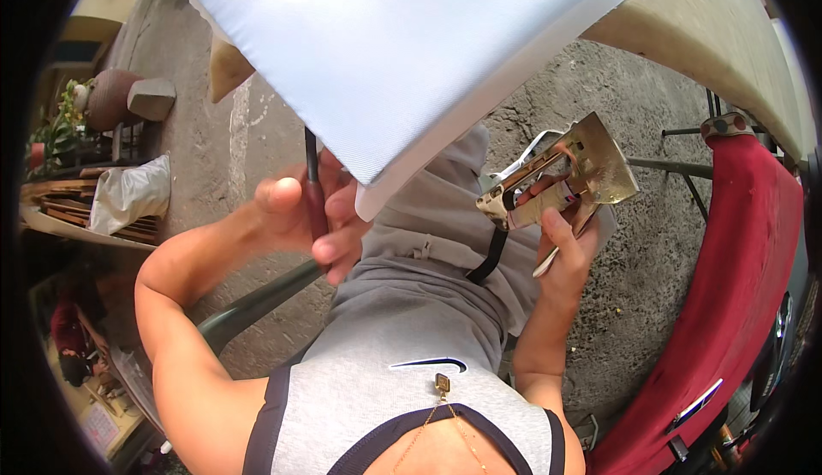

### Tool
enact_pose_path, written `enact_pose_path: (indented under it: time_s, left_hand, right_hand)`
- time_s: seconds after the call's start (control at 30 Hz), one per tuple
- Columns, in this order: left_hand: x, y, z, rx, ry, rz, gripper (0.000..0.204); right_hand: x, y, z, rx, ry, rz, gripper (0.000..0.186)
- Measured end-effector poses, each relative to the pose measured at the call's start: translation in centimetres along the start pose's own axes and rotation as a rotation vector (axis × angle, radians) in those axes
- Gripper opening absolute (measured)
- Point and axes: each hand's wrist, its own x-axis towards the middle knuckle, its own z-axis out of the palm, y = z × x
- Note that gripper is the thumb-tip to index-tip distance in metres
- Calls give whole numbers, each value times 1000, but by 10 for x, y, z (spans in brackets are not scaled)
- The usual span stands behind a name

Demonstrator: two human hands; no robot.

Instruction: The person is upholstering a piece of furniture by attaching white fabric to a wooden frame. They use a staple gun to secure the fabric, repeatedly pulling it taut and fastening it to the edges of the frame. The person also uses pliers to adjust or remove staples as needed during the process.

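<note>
A red-handled tool with a thin dark shaft [315,205] rests in the loosely curled fingers of my left hand [338,240]. The shaft's upper end is hidden behind a pale blue-white, fabric-covered panel [360,56], whose near corner points toward me and lies beside that hand. Lower right of the panel, my right hand [567,248] is wrapped round a worn metal staple gun [591,167]. The gun has a flat plate at one end and a curved metal lever along its side. It is apart from the panel.
A long red padded piece [728,304] stands on the right. Cream-coloured padding [702,38] curves behind the panel. At the left are a grey sack [133,192], wooden strips [77,205] and a round clay pot [111,98]. A dark green bar [257,304] runs beside my left arm.
</note>
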Motion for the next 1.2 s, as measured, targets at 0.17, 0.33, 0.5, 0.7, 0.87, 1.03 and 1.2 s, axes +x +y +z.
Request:
enact_pose_path:
  time_s: [0.17,0.33,0.5,0.7,0.87,1.03,1.2]
  left_hand:
    - [2,-9,1,-40,-64,3,45]
    - [0,-3,11,31,110,-16,44]
    - [-1,2,22,139,251,-53,39]
    - [13,-7,41,406,501,100,28]
    - [29,-14,50,584,740,181,24]
    - [30,-14,54,606,774,174,24]
    - [29,-20,50,589,765,251,26]
  right_hand:
    - [-6,11,-15,-11,21,72,41]
    - [-13,16,-31,-57,59,67,42]
    - [-16,17,-35,-105,98,70,44]
    - [-15,17,-28,-137,75,45,44]
    - [-14,19,-17,-213,68,-49,46]
    - [-20,13,20,-277,129,-346,50]
    - [-7,-14,31,-293,15,-829,43]
